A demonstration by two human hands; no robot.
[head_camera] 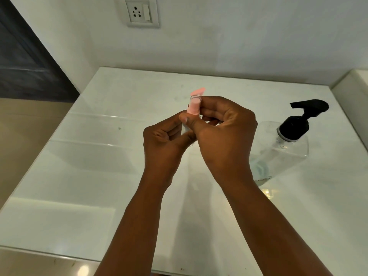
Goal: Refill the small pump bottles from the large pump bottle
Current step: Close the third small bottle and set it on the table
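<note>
A small pump bottle (193, 106) with a pink pump top is held above the middle of the white table (89, 156). My left hand (165, 142) grips its clear lower body, most of which is hidden by fingers. My right hand (223, 132) pinches the pink top between thumb and fingers. The large clear pump bottle (282, 152) with a black pump head stands on the table to the right of my right hand, untouched.
The table meets a white wall at the back, where a wall socket (140, 11) sits. A raised white ledge (354, 92) borders the table's right side. A dark door or panel (23, 56) lies to the far left.
</note>
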